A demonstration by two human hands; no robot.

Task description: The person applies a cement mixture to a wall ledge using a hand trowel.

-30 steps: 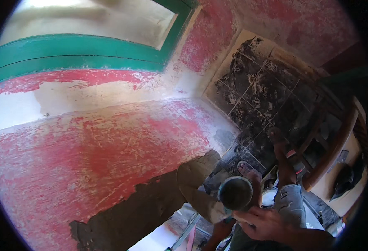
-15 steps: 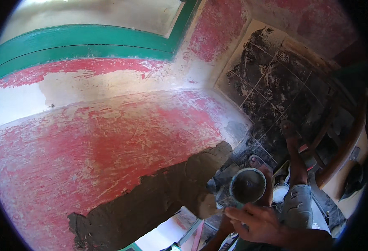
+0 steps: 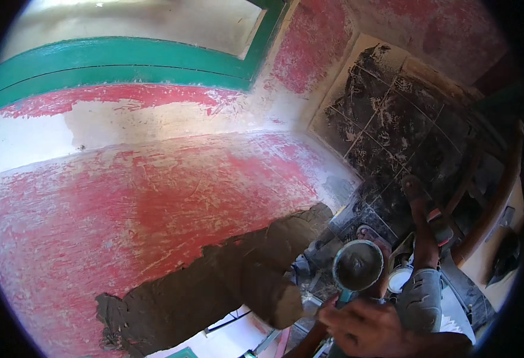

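A trowel [image 3: 289,306], its blade smeared with brown mortar, is at the lower edge of the wet mortar band [image 3: 214,283]. My right hand [image 3: 360,325] is closed round the trowel's handle. Just beyond it is a round, teal-rimmed dipper [image 3: 358,266] with grey wet mortar inside, its handle pointing toward me. My left hand [image 3: 328,303] is at that handle, mostly hidden behind the right hand; its fingers seem wrapped round it. The mortar covers the near edge of a scraped pink surface [image 3: 172,197].
A green frame [image 3: 124,56] runs along the far left. Dark, dusty floor tiles [image 3: 387,119] lie at the far right. My legs and feet are below the dipper, beside a white-topped container [image 3: 399,278]. A curved wooden piece [image 3: 494,215] stands at the right.
My right hand and the trowel have moved slightly nearer to me. The dipper has shifted a little to the right and its handle now shows more.
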